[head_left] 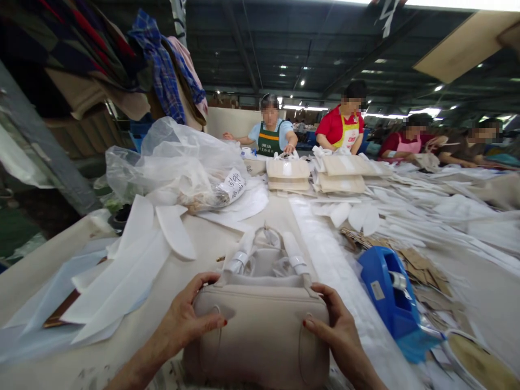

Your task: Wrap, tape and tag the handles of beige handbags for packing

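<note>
A beige handbag [264, 330] is right in front of me on the table, its handles wrapped in white padding and clear plastic. My left hand [195, 314] grips its left upper corner, thumb on the near face and fingers behind. On the opposite corner my right hand [335, 317] holds it the same way. The bag's top shows a gap between the handles, and its bottom edge runs out of clear sight below.
At left lie white foam sheets [122, 271] and a large clear plastic bag [182, 168]. A blue tape dispenser [390, 292] stands at right by cardboard pieces [430, 271] and a round tin [479, 360]. Beyond are stacked beige bags [288, 170] and several co-workers.
</note>
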### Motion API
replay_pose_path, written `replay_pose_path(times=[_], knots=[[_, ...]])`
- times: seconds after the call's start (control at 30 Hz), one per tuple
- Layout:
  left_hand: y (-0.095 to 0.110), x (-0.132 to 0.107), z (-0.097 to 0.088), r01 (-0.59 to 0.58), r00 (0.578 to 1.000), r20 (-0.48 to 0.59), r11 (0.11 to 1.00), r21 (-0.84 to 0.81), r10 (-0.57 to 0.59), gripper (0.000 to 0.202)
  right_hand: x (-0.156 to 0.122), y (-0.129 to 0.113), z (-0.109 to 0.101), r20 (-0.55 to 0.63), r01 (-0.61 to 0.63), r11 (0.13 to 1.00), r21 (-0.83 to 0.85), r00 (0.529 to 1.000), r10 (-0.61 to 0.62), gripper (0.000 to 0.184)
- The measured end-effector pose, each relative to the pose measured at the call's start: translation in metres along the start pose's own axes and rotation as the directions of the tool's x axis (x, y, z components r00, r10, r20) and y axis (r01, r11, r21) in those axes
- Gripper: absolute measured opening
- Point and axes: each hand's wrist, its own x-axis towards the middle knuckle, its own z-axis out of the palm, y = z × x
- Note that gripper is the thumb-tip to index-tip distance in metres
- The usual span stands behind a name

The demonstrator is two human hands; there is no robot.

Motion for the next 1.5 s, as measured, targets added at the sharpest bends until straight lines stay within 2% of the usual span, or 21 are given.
replay_pose_path(times=[0.1, 0.2, 0.27, 0.37, 0.43, 0.53, 0.67, 0.73, 0.83, 0.9, 0.97, 1.03, 1.1, 1.27, 1.37, 1.4, 1.43, 1.5], knots=[[-0.010, 0.003, 0.001, -0.011, 1.000, -0.020, 1.000, -0.021, 0.010, 0.061, 0.001, 0.001, 0.003, -0.003, 0.012, 0.999, 0.037, 1.000, -0.012, 0.060], [-0.019, 0.005, 0.005, 0.001, 1.000, -0.028, 0.999, -0.045, -0.002, 0.061, 0.006, 0.004, 0.000, 0.025, 0.010, 1.000, -0.007, 1.000, -0.010, 0.054], [-0.021, 0.005, 0.007, 0.021, 1.000, -0.014, 0.999, -0.033, -0.022, 0.058, 0.011, 0.006, -0.003, 0.049, 0.061, 0.991, -0.123, 0.997, -0.055, 0.046], [-0.018, 0.002, 0.010, 0.044, 0.998, -0.046, 0.999, -0.005, -0.044, 0.049, 0.016, 0.010, -0.005, 0.071, 0.175, 0.928, -0.329, 0.984, -0.161, 0.033], [-0.013, 0.000, 0.013, 0.073, 0.994, -0.079, 0.997, -0.013, -0.074, 0.045, 0.016, 0.012, -0.003, 0.032, 0.201, 0.889, -0.412, 0.978, -0.206, 0.028], [-0.005, -0.004, 0.018, 0.148, 0.983, -0.100, 0.987, -0.057, -0.153, 0.043, 0.013, 0.015, 0.004, -0.069, 0.132, 0.879, -0.459, 0.981, -0.183, 0.028], [-0.003, -0.002, 0.018, 0.185, 0.980, -0.071, 0.982, -0.045, -0.188, 0.061, 0.010, 0.016, 0.012, -0.152, 0.021, 0.895, -0.445, 0.984, -0.098, 0.035], [-0.004, 0.004, 0.014, 0.199, 0.980, 0.029, 0.980, 0.009, -0.199, 0.069, 0.010, 0.015, 0.014, -0.199, -0.032, 0.902, -0.430, 0.978, -0.060, 0.041], [-0.007, 0.016, 0.007, 0.228, 0.947, 0.213, 0.971, 0.079, -0.239, 0.074, 0.012, 0.012, 0.016, -0.230, -0.149, 0.916, -0.371, 0.971, 0.065, 0.056], [-0.006, 0.022, 0.005, 0.243, 0.927, 0.270, 0.965, 0.096, -0.260, 0.079, 0.014, 0.009, 0.015, -0.220, -0.215, 0.923, -0.318, 0.964, 0.149, 0.070], [-0.004, 0.025, 0.004, 0.236, 0.924, 0.282, 0.965, 0.116, -0.260, 0.081, 0.015, 0.006, 0.013, -0.185, -0.248, 0.923, -0.293, 0.962, 0.200, 0.076], [-0.002, 0.024, 0.003, 0.211, 0.929, 0.276, 0.965, 0.154, -0.247, 0.079, 0.016, 0.001, 0.012, -0.145, -0.253, 0.921, -0.298, 0.965, 0.218, 0.073], [0.000, 0.023, 0.003, 0.180, 0.941, 0.250, 0.963, 0.202, -0.229, 0.077, 0.016, -0.004, 0.010, -0.104, -0.252, 0.923, -0.290, 0.967, 0.232, 0.069], [-0.006, 0.022, 0.005, 0.083, 0.981, 0.145, 0.958, 0.273, -0.126, 0.065, 0.018, -0.011, 0.006, 0.022, -0.289, 0.949, -0.129, 0.956, 0.294, 0.081], [-0.008, 0.022, 0.009, -0.016, 1.000, 0.027, 0.955, 0.296, 0.009, 0.054, 0.018, -0.007, 0.006, 0.015, -0.293, 0.950, -0.110, 0.955, 0.296, 0.066], [-0.007, 0.021, 0.010, -0.022, 1.000, 0.007, 0.958, 0.285, 0.021, 0.051, 0.017, -0.005, 0.006, 0.007, -0.285, 0.953, -0.105, 0.958, 0.287, 0.061], [-0.005, 0.021, 0.010, -0.003, 1.000, 0.014, 0.966, 0.258, -0.001, 0.049, 0.017, -0.003, 0.007, 0.001, -0.273, 0.956, -0.104, 0.962, 0.275, 0.056], [-0.001, 0.020, 0.010, 0.080, 0.990, 0.104, 0.982, 0.171, -0.099, 0.047, 0.014, 0.001, 0.008, -0.015, -0.233, 0.963, -0.136, 0.972, 0.233, 0.049]])
